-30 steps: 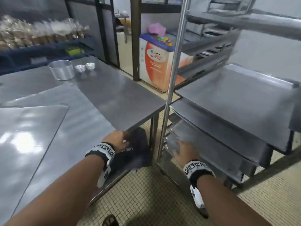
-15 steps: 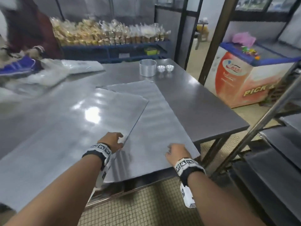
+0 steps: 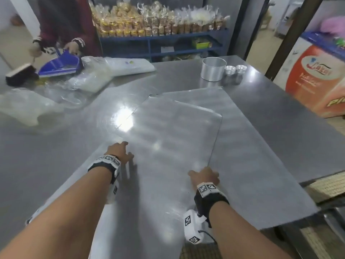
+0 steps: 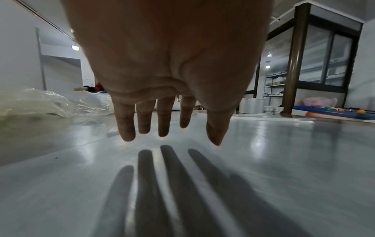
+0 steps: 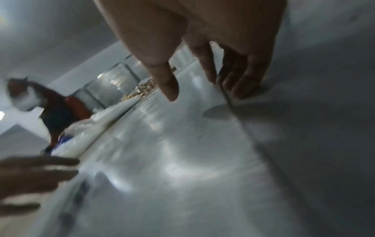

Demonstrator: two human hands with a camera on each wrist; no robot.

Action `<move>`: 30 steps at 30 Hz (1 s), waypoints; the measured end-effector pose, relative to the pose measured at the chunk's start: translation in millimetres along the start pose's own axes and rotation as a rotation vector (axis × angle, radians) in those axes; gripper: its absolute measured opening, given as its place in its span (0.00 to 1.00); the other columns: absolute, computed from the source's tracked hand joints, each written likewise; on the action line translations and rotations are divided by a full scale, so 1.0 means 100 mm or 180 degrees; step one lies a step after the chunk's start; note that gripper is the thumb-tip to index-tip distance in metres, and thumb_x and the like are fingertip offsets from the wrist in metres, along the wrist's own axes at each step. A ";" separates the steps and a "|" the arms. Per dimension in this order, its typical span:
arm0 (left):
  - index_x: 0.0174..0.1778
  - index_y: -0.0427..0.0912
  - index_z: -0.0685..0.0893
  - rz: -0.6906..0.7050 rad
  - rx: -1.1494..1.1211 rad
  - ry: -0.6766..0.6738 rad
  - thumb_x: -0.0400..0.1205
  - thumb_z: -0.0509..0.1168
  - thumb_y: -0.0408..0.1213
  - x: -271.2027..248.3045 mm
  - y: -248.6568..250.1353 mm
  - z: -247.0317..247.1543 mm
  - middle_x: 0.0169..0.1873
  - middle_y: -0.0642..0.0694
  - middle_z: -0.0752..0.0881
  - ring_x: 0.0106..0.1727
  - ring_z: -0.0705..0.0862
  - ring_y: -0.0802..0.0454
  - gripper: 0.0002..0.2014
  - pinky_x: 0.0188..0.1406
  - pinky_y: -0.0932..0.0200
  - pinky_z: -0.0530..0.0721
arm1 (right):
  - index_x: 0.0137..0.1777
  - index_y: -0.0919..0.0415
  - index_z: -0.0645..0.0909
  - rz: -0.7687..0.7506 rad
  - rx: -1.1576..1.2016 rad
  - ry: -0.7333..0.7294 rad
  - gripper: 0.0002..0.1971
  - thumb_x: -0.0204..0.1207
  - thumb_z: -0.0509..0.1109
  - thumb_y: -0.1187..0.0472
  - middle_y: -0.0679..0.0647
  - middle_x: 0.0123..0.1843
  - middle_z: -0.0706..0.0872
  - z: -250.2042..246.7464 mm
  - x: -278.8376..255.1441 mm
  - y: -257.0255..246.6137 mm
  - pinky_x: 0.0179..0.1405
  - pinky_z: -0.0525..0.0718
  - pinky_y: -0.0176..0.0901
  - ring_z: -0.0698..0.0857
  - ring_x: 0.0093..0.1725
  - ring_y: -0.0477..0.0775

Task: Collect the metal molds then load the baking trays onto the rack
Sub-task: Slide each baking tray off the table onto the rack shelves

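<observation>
Top tray: flat shiny metal baking tray [image 3: 168, 139] lies on the steel counter [image 3: 46, 156], overlapping a second flat metal tray [image 3: 252, 146] to its right.
Left hand [image 3: 119, 152]: grip spread, fingers [image 4: 125, 126] straight, hovering just above the top tray.
Right hand [image 3: 204, 176]: grip curls over the top tray's right edge; fingers [image 5: 243, 80] blurred.
Molds: round metal mold [image 3: 213, 69] and two small fluted metal cups [image 3: 235, 69] sit far right.
</observation>
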State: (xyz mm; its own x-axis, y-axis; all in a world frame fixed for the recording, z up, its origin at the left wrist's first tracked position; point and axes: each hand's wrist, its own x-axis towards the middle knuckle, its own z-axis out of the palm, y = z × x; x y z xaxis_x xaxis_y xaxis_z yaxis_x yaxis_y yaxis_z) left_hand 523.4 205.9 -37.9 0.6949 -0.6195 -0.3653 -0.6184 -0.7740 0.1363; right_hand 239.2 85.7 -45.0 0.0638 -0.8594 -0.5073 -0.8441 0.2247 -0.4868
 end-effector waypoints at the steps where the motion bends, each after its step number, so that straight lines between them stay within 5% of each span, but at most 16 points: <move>1: 0.84 0.47 0.63 -0.0037 0.0021 0.0028 0.80 0.65 0.56 0.15 -0.10 0.02 0.71 0.38 0.78 0.72 0.77 0.36 0.37 0.71 0.43 0.77 | 0.69 0.63 0.76 0.0204 0.0178 0.0106 0.32 0.69 0.75 0.45 0.66 0.69 0.75 0.06 0.00 -0.04 0.66 0.77 0.51 0.77 0.67 0.68; 5: 0.83 0.51 0.58 -0.0291 0.0078 0.0094 0.66 0.59 0.79 0.71 -0.47 0.14 0.79 0.41 0.68 0.80 0.63 0.33 0.54 0.75 0.33 0.67 | 0.69 0.62 0.76 0.0851 0.0640 0.0272 0.37 0.64 0.74 0.39 0.67 0.68 0.75 0.21 0.02 -0.20 0.64 0.76 0.53 0.76 0.67 0.69; 7: 0.81 0.47 0.63 -0.0460 0.0124 0.0039 0.58 0.53 0.87 0.77 -0.53 0.12 0.77 0.39 0.69 0.78 0.65 0.31 0.61 0.73 0.32 0.67 | 0.70 0.63 0.74 0.1063 0.0771 0.0304 0.39 0.64 0.74 0.39 0.67 0.69 0.72 0.22 0.03 -0.25 0.63 0.75 0.54 0.74 0.67 0.69; 10: 0.79 0.42 0.63 -0.0588 -0.0026 0.0111 0.62 0.62 0.81 0.75 -0.52 0.02 0.72 0.33 0.70 0.73 0.69 0.29 0.58 0.71 0.33 0.71 | 0.70 0.65 0.70 0.1246 0.0860 0.0357 0.39 0.65 0.76 0.42 0.67 0.69 0.70 0.23 0.05 -0.31 0.64 0.74 0.55 0.73 0.68 0.69; 15: 0.65 0.41 0.72 -0.0822 -0.0070 -0.0051 0.54 0.71 0.79 0.76 -0.48 -0.17 0.65 0.33 0.73 0.69 0.72 0.32 0.54 0.66 0.38 0.76 | 0.71 0.67 0.67 0.1497 0.1003 0.0356 0.40 0.67 0.76 0.45 0.67 0.71 0.68 0.20 0.11 -0.34 0.65 0.73 0.56 0.71 0.71 0.69; 19: 0.51 0.44 0.76 -0.0768 -0.0179 -0.0231 0.37 0.71 0.81 0.84 -0.53 -0.25 0.54 0.35 0.79 0.63 0.74 0.35 0.54 0.57 0.41 0.80 | 0.62 0.64 0.77 0.1422 0.1048 0.0221 0.33 0.60 0.72 0.44 0.63 0.64 0.79 0.19 0.24 -0.34 0.55 0.76 0.51 0.76 0.64 0.68; 23: 0.46 0.48 0.77 -0.0728 -0.0359 -0.0264 0.33 0.71 0.80 0.83 -0.60 -0.24 0.53 0.38 0.79 0.58 0.78 0.36 0.52 0.55 0.41 0.83 | 0.60 0.65 0.81 0.1264 0.0820 0.0198 0.30 0.58 0.69 0.51 0.61 0.58 0.83 0.18 0.33 -0.32 0.64 0.82 0.55 0.82 0.60 0.68; 26: 0.51 0.48 0.79 -0.0688 -0.0510 -0.0232 0.33 0.72 0.81 0.77 -0.65 -0.22 0.58 0.41 0.81 0.56 0.82 0.37 0.55 0.55 0.44 0.85 | 0.66 0.69 0.78 0.1095 0.0834 0.0121 0.26 0.69 0.69 0.57 0.62 0.62 0.81 0.07 0.32 -0.38 0.62 0.83 0.49 0.83 0.60 0.66; 30: 0.64 0.42 0.79 -0.0649 -0.0789 -0.0185 0.45 0.80 0.73 0.55 -0.55 -0.34 0.61 0.41 0.84 0.60 0.84 0.39 0.55 0.57 0.49 0.84 | 0.58 0.68 0.82 0.0834 0.0791 0.0238 0.28 0.55 0.72 0.56 0.60 0.57 0.86 -0.10 0.53 -0.43 0.61 0.86 0.55 0.87 0.56 0.65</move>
State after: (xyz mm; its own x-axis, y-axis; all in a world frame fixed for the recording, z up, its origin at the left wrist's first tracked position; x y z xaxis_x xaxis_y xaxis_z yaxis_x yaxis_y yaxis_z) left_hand 608.5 210.1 -34.8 0.7688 -0.4454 -0.4590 -0.3553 -0.8941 0.2725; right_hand 274.0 25.6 -43.7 -0.1841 -0.7870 -0.5888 -0.6711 0.5384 -0.5098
